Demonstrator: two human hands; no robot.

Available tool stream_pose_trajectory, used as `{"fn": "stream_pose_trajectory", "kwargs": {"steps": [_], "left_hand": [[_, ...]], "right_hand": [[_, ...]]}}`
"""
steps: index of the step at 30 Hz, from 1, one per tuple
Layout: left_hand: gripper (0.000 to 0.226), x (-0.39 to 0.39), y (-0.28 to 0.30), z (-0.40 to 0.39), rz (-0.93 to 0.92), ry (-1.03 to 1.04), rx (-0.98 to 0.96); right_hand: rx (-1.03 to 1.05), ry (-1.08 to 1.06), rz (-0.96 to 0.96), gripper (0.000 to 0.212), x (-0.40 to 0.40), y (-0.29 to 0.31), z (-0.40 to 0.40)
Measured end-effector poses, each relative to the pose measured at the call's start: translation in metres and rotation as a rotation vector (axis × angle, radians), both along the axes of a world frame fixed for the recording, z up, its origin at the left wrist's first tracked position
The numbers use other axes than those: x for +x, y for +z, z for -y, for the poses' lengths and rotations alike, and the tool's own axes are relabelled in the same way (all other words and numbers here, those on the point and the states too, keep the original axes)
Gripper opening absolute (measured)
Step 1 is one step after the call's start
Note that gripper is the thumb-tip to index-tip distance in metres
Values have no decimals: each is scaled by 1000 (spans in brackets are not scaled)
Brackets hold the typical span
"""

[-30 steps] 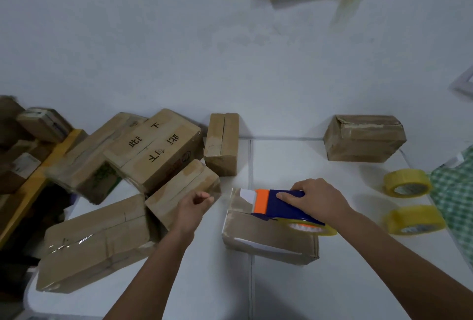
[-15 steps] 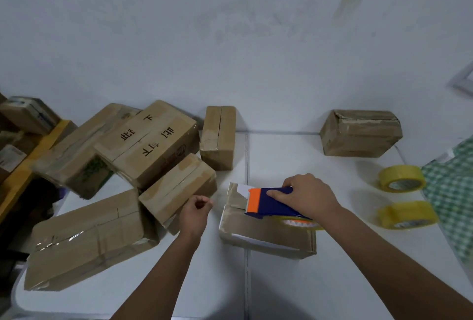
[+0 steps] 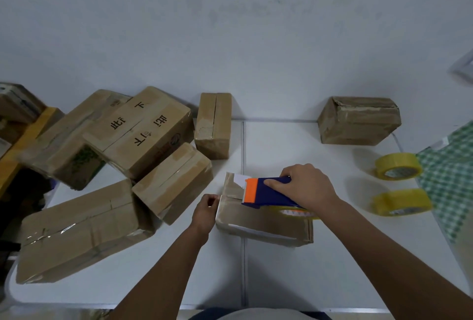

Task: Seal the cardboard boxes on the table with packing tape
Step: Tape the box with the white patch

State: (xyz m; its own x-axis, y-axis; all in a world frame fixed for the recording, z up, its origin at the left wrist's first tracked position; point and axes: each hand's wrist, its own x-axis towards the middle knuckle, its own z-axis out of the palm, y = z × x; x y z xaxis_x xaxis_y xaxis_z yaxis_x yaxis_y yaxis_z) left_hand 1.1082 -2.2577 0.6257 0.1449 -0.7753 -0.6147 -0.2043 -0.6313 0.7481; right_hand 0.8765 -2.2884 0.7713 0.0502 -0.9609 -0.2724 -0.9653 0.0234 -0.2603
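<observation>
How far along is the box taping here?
Partly done. The big box at the near left already shows clear tape. In hand: the right hand runs the tape dispenser over the middle box, with the left hand at its left end. The upright box behind shows an open seam, so it probably remains.

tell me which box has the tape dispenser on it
The small box at the table's front centre, under the right hand. The other boxes sit untouched, left and at the back.
</observation>
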Motion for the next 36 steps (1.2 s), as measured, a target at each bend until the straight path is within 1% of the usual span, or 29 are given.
{"fn": "stream_pose_trajectory", "kwargs": {"steps": [2,3,4,5,7,9,11,14,16,18,20,21,22,23,24,25,27,30,31,33,36], "left_hand": [[20,6,-6,-2,160,-180,64],[19,11,-9,-2,242,-231,72],[16,16,-8,-3,280,-233,63],[16,19,-5,-4,275,-205,25],[25,23,13,-6,225,-147,-95],[31,19,37,-13,174,-153,-167],[42,6,57,-26,163,-259,-162],[64,-7,59,-41,189,-490,-148],[69,-2,59,-36,192,-579,-102],[76,7,64,-24,232,-657,-65],[86,10,68,-16,251,-689,-140],[93,10,68,-14,215,-709,-189],[102,9,66,-13,139,-726,-215],[112,7,62,-14,72,-750,-211],[119,6,58,-15,49,-778,-202],[122,7,56,-15,72,-811,-200],[126,10,56,-10,221,-886,-231],[132,8,60,3,636,-1062,-375],[133,6,62,8,722,-1123,-412],[132,2,65,17,813,-1206,-438],[131,3,62,31,870,-1285,-501]], "right_hand": [[5,3,-1,53,0,0,0],[5,4,0,53,1,-1,0],[1,4,1,53,0,-1,0],[-2,3,4,53,0,-1,0],[-3,5,9,53,0,-2,0],[6,8,14,52,1,-1,1],[3,8,16,52,2,0,2],[2,14,7,53,2,0,2],[-3,14,4,53,3,0,2],[-6,11,3,53,3,1,2],[-5,11,1,52,4,1,1],[-4,12,-4,52,4,1,1],[-5,13,-11,52,5,0,1],[-6,14,-16,52,5,0,1],[-5,15,-21,52,6,0,1],[-4,15,-22,52,6,-1,1],[1,10,-22,53,6,-1,2],[19,20,-29,56,5,-1,4],[25,29,-34,56,5,-1,5],[49,58,-49,56,4,2,7],[87,85,-47,57,0,4,12]]}}
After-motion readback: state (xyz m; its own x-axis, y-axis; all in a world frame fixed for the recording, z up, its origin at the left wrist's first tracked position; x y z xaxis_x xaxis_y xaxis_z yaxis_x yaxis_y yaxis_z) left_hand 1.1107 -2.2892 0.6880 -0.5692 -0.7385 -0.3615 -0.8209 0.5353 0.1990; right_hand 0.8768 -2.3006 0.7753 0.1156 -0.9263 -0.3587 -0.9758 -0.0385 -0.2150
